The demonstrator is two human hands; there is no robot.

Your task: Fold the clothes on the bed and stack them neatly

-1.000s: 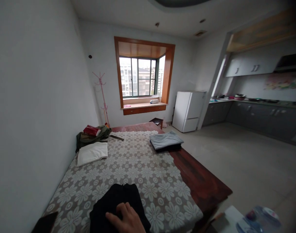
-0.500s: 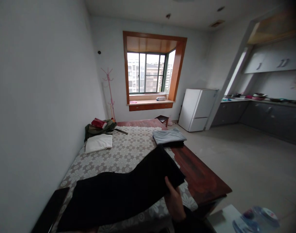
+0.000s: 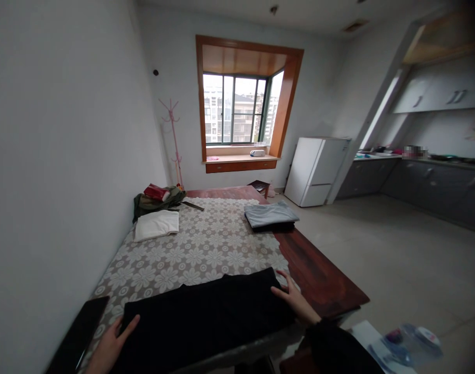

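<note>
The black garment (image 3: 206, 317) lies flat along the bed's (image 3: 206, 244) near edge, long axis left to right. The left hand (image 3: 110, 345) and right hand (image 3: 295, 298), fingers spread, each rest at one end.

No readable text, label or number anywhere.

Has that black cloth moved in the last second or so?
Yes. The black cloth was a small folded bundle under one hand; now it lies spread wide across the near end of the flowered bedcover, between the left hand and right hand.
</note>
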